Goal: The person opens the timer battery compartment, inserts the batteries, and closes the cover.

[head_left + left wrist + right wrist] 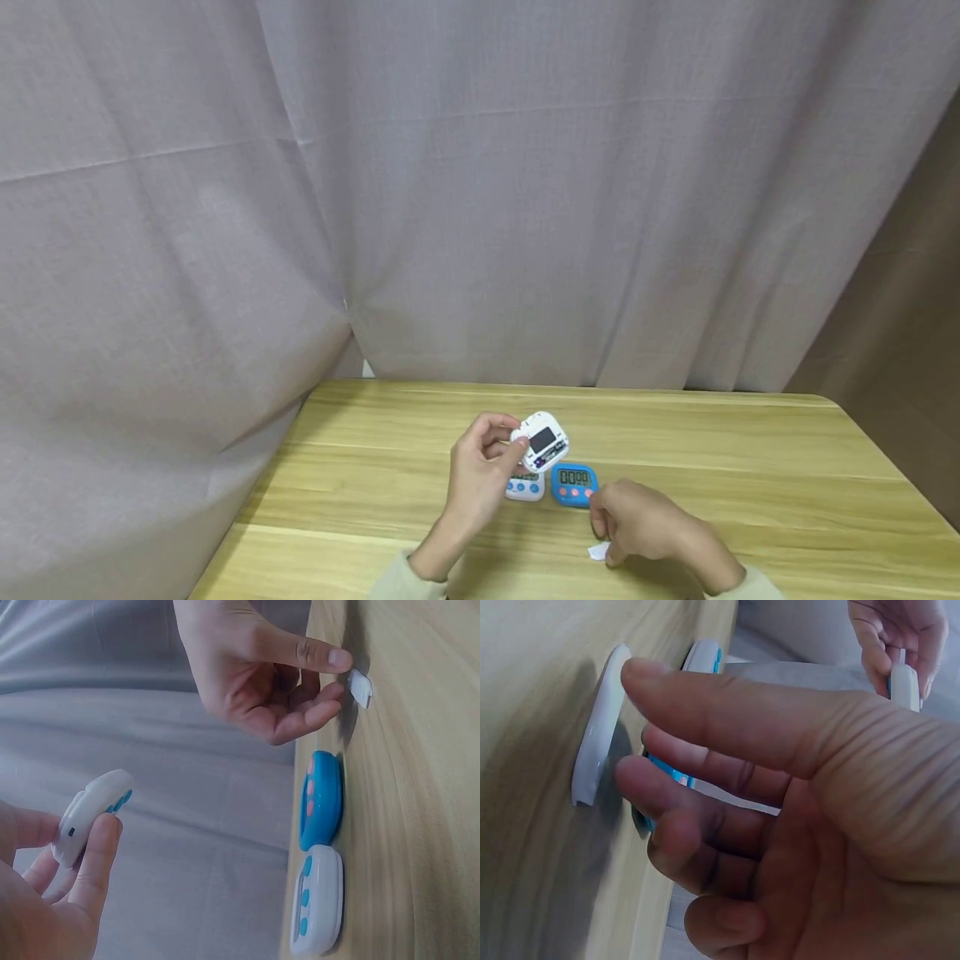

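My left hand [480, 471] grips a white digital timer [546, 454] by its edge, raised over the table. The timer's back faces up, showing a dark rectangle and an open compartment with circuitry; blue buttons are on its other side in the left wrist view. Low over the wood, my right hand [637, 521] has its fingers loosely bent and apart, with the thumb tip right at a small white plastic cover [361, 688]. That cover [600, 731] lies on the table outside the bent fingers.
A blue timer [574, 485] with pink buttons lies between the hands, its display reading 00:00. Beside it is a white timer [525, 487] with blue buttons, partly hidden by the raised one. Grey curtain [480, 208] hangs behind the wooden table [750, 467].
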{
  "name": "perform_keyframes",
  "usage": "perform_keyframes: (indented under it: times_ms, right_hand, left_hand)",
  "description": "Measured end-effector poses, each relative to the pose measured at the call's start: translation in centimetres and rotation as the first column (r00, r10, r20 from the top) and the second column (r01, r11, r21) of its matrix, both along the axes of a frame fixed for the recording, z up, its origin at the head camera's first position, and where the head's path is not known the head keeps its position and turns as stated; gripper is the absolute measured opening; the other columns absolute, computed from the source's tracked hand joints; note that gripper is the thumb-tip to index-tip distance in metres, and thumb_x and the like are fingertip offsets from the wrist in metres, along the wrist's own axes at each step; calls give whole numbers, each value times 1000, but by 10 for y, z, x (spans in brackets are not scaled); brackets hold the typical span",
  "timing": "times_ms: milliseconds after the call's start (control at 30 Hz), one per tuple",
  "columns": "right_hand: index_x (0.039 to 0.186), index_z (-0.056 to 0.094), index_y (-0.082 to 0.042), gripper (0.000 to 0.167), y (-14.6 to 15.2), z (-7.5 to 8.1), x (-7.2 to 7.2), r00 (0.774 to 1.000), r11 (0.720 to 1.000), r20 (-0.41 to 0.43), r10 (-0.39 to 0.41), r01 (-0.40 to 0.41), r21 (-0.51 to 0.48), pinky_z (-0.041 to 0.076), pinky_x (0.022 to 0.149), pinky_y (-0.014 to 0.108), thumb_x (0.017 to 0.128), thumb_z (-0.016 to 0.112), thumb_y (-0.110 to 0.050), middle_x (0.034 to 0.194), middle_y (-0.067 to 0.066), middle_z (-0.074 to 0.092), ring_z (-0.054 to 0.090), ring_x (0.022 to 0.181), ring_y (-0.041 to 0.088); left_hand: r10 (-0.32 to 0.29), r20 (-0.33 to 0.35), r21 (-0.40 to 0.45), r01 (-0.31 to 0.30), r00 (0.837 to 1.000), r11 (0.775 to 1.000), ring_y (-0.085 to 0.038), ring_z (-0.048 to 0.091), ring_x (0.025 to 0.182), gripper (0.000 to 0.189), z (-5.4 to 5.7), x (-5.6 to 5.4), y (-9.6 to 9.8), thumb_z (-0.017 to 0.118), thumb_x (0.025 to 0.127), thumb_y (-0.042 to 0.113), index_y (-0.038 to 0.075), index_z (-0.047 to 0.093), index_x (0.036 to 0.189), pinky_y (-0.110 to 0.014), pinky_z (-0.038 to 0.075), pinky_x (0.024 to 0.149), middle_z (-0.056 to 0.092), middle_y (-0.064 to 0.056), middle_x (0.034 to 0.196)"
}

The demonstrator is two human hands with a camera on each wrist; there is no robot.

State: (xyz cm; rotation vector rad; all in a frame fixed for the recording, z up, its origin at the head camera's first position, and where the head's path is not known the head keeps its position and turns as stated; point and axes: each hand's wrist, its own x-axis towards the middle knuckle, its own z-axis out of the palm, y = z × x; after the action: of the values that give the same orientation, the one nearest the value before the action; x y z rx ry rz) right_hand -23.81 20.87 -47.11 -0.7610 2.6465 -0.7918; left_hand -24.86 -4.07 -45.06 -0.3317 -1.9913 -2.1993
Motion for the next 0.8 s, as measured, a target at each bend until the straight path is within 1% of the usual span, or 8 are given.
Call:
perform_keyframes:
  times_ms: [367,667,800]
  right_hand:
    - [70,64,-19,40,-1,-5,-1,992,997,-118,33,-24,75,43,52,22,55,94,1,62,-17,54,47,59,0]
    - [67,64,-22,40,-3,-8,-1,988,994,-153,23,-6,107,42,52,22,56,95,1,63,-17,55,46,60,1]
    - [67,64,-22,38,-2,-9,-2,986,994,-163,28,-10,111,42,53,22,56,94,0,65,-17,55,46,62,1]
  left_hand:
    - [1,-7,-7,-1,1000,1000,-15,72,78,21,1,1,-1,72,94,-2,-2,66,114,-34,69,70,74,-21,104]
    - [-2,0,-5,2,1000,1000,-15,72,78,22,2,1,0,72,94,-2,-3,66,114,-37,69,71,74,-20,104]
    - [-2,-4,-13,2,1000,1000,-15,72,78,21,2,1,0,72,94,-2,-3,66,114,-36,69,70,74,-20,104]
